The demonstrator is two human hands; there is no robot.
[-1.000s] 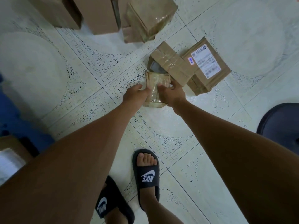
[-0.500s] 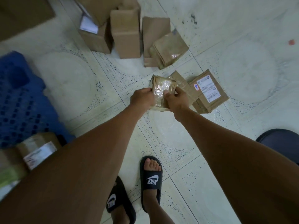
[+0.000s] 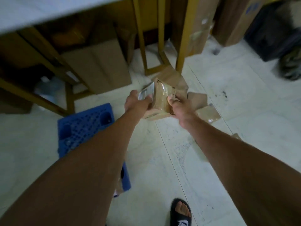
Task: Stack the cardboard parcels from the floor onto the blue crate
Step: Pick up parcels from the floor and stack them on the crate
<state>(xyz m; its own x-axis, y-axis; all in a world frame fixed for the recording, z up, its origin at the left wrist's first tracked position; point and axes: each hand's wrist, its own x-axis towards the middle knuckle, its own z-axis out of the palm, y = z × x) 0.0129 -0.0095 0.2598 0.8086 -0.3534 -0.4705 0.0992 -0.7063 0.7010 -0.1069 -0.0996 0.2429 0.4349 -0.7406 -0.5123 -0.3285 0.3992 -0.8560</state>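
Parcel up off the floor, held between both hands, crate waiting at about eight o'clock.

The person has the taped cardboard parcel [image 3: 160,98] lifted in front of them: the left hand [image 3: 136,103] is curled round its labelled end, the right hand [image 3: 179,108] pinches the other side with its thumb on top. The blue crate [image 3: 83,124] sits low to the left, partly hidden under the left forearm. More parcels [image 3: 206,113] lie on the tiled floor [image 3: 228,144] just past the right hand, toward one o'clock. From where I stand, the carry looks best done by swinging the parcel toward eight o'clock with both hands on it, keeping it level, and laying it flat and square on the crate's top so later ones stack steady. The slick tape could slip; grip firmly.
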